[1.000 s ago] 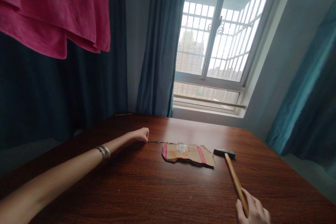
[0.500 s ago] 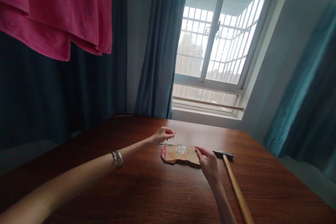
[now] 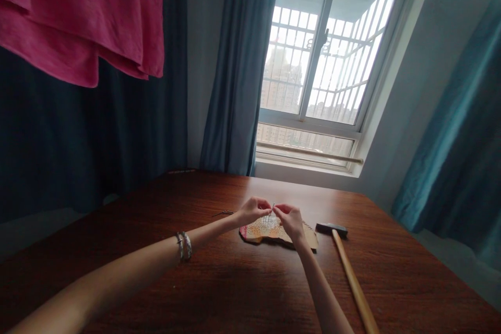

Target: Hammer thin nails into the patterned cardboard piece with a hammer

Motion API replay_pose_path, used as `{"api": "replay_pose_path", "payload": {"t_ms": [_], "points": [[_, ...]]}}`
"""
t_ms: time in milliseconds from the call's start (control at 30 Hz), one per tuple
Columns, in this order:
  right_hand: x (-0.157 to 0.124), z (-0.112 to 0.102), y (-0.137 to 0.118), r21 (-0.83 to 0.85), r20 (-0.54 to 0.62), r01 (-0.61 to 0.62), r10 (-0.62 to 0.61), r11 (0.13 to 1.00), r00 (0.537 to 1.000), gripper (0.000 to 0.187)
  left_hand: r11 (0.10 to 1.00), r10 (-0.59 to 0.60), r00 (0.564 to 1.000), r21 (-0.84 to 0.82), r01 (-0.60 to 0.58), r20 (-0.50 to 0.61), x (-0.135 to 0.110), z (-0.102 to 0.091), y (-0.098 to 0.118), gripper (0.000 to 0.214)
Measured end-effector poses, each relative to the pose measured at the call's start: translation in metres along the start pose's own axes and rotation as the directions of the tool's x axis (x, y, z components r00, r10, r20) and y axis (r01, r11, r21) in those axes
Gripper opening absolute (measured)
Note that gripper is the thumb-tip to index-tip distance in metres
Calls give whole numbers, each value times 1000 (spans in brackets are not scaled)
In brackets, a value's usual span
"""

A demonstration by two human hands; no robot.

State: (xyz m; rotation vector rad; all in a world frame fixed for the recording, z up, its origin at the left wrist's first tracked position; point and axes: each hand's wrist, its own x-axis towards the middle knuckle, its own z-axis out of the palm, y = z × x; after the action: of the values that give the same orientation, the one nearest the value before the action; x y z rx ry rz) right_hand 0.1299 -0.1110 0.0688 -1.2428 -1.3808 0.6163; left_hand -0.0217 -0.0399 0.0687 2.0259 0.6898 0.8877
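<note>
My left hand (image 3: 252, 210) and my right hand (image 3: 288, 218) meet above a flat dotted piece of cardboard (image 3: 258, 232) with pink stripes that lies on the dark wooden table (image 3: 219, 282). Both hands pinch a thin metal nail (image 3: 272, 207) held upright between their fingertips. A few nails (image 3: 266, 217) stand upright in the cardboard just below. A hammer (image 3: 344, 266) with a black head and a long wooden handle lies on the table to the right of my right hand, untouched. Bracelets sit on my left wrist.
More thin nails (image 3: 224, 213) lie on the table left of the cardboard. A window (image 3: 313, 62) with blue curtains (image 3: 238, 68) is behind the table. Pink cloth (image 3: 82, 15) hangs at the upper left.
My left hand picked a nail off the table and carried it right, over the cardboard. My right hand let go of the hammer handle and came up to pinch the nail too.
</note>
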Motion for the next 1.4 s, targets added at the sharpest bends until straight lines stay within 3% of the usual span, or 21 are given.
{"api": "replay_pose_path", "payload": {"t_ms": [233, 333, 500, 600, 733, 867, 1033, 1233, 1400], "points": [[17, -1, 14, -11, 56, 77, -77, 997, 995, 36, 999, 36, 999, 40, -35, -24, 10, -3, -17, 26], [22, -2, 30, -31, 22, 78, -77, 996, 997, 36, 999, -30, 994, 27, 33, -107, 21, -6, -32, 23], [21, 3, 58, -82, 14, 81, -80, 993, 997, 32, 918, -342, 913, -288, 274, -222, 36, -5, -65, 20], [20, 5, 66, -114, 24, 81, -79, 990, 997, 31, 828, -425, 874, -489, 273, -233, 35, 5, -74, 21], [19, 5, 70, -144, 53, 86, -80, 986, 995, 30, 771, -462, 850, -589, 244, -253, 31, 16, -73, 21], [17, 7, 72, -165, 63, 100, -90, 981, 994, 28, 783, -436, 855, -587, 207, -280, 29, 18, -70, 23], [15, 8, 76, -189, 57, 109, -100, 976, 993, 27, 859, -327, 904, -486, 162, -276, 25, 17, -68, 24], [14, 9, 80, -221, 58, 120, -109, 968, 992, 25, 967, -186, 972, -201, 156, -144, 15, 18, -53, 25], [10, 10, 80, -260, 53, 129, -119, 957, 991, 22, 977, -143, 983, -173, 123, -112, 12, 18, -49, 36]]}}
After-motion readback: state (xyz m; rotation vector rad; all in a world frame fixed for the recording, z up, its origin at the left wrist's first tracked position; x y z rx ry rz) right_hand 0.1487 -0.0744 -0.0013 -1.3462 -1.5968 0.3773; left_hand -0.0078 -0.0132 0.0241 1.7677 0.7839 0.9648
